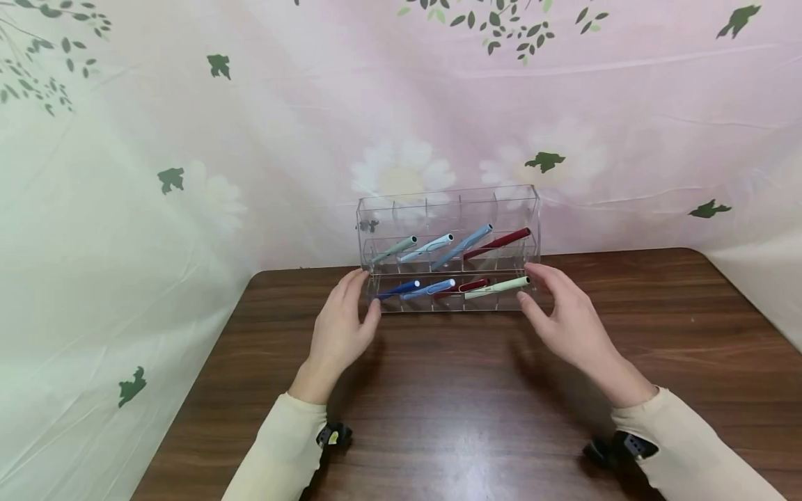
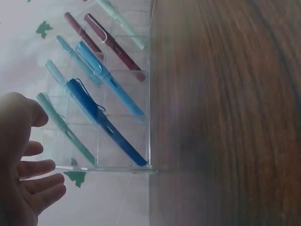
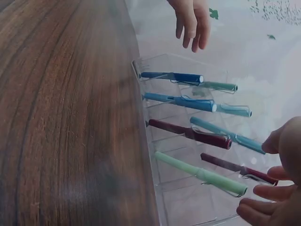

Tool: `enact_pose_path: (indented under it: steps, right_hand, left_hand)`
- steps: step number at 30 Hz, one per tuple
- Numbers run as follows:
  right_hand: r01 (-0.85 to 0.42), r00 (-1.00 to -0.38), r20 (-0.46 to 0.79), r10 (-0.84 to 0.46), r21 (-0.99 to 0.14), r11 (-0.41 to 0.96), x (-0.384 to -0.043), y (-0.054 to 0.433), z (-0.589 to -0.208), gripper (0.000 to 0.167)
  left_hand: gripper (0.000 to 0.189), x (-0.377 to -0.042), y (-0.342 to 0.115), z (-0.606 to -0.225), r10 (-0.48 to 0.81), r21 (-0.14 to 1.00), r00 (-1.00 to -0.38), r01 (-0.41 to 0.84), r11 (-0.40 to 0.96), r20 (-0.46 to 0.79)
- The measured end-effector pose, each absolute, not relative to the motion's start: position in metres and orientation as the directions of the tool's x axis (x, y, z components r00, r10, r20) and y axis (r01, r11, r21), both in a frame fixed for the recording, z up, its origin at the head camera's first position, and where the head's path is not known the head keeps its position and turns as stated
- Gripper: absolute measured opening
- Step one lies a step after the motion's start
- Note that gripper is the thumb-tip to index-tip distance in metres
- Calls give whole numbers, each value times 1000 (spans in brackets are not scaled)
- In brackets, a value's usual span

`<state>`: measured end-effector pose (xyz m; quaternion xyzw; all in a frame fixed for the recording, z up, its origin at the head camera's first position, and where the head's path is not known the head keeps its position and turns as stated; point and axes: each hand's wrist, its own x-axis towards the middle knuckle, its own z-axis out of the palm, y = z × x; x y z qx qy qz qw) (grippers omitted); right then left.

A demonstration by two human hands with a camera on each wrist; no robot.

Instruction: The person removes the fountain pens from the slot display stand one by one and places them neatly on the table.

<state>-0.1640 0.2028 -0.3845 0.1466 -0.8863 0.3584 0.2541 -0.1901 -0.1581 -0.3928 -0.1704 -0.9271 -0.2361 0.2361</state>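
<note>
Left wrist view's edge crops the left hand (image 2: 21, 165).

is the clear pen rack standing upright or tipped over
Upright. The clear pen rack stands flat on the table, its tiers stepped up behind each other, with pens leaning in the lower two.

A clear acrylic pen rack (image 1: 447, 202) stands upright on the tabletop (image 1: 476, 396), between the left grip (image 1: 341, 327) and right grip (image 1: 567, 316); eight capped pens lean tilted in two rows.

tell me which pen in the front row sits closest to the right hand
The pale green pen, at the row's right end beside the right hand; the other front pens are dark blue, light blue and dark red.
</note>
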Motion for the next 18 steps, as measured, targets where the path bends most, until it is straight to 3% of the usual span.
enact_pose_path:
  steps: [7, 18]
  right_hand:
    - [-360, -896, 444, 16, -746, 560, -178, 208, -387, 39]
    - [-289, -930, 364, 41, -797, 531, -191, 212, -394, 33]
  left_hand:
    - [49, -205, -161, -396, 96, 494, -837, 406, 769, 538]
    - [46, -232, -167, -403, 13, 724, -946, 257, 640, 324]
